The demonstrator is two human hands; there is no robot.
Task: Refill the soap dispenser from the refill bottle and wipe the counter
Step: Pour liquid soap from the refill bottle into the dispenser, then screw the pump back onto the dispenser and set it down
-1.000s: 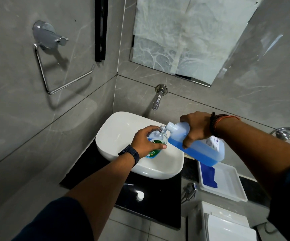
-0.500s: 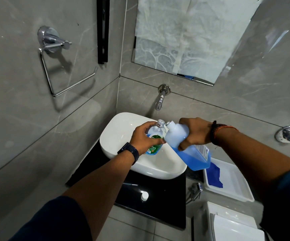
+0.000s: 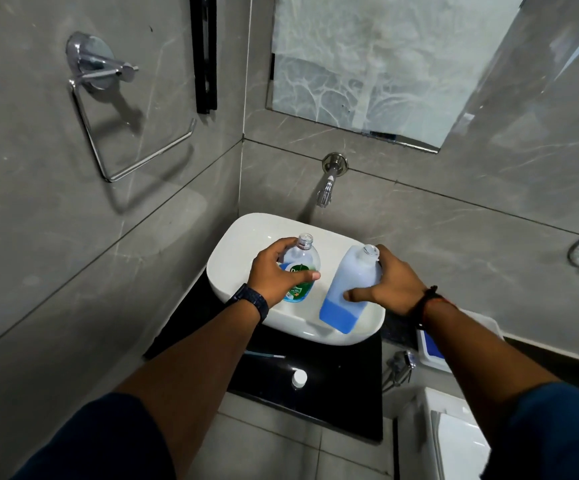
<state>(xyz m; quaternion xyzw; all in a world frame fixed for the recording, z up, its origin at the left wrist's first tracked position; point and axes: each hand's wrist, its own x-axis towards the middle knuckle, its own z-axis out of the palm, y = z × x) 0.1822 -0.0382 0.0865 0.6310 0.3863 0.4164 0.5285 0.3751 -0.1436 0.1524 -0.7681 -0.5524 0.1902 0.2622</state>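
Holding both bottles upright over the white basin (image 3: 232,247), mouths apart. Left hand (image 3: 274,271) wrapped round the soap dispenser (image 3: 300,268), open-necked, pump off, some blue liquid visible low inside. Right hand (image 3: 393,289) closed round the refill bottle (image 3: 348,289), uncapped, blue soap settled in its lower part only. No stream passing between the two. Judged: pouring step at a pause or an end; fill level in the dispenser partly hidden by fingers and label, so completion not confirmed. White cap (image 3: 299,378) lying on the black counter (image 3: 343,393) near the front edge; pump not identified with certainty. Next move, if filling judged sufficient: setting the refill bottle down, recapping, refitting the pump, then wiping. Blue cloth (image 3: 432,346) in the white tray (image 3: 423,356) just right of the basin, mostly hidden by the right forearm.
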